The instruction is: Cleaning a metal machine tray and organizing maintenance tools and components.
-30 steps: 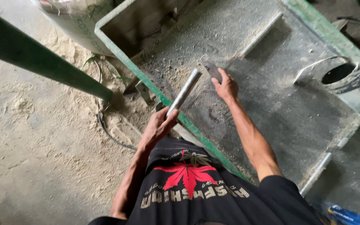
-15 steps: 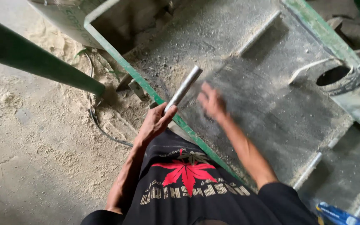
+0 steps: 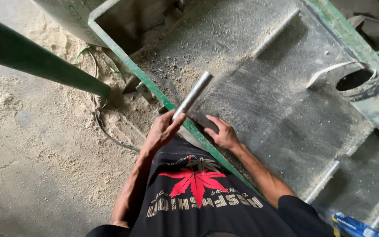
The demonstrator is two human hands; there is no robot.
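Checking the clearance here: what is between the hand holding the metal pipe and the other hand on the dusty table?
In the head view, the table's green edge runs between the left hand, gripping the pipe, and the right hand.

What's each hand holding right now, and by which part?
Left hand grips the short silver metal pipe by its lower end. Right hand holds nothing, resting flat on the dusty grey metal table.
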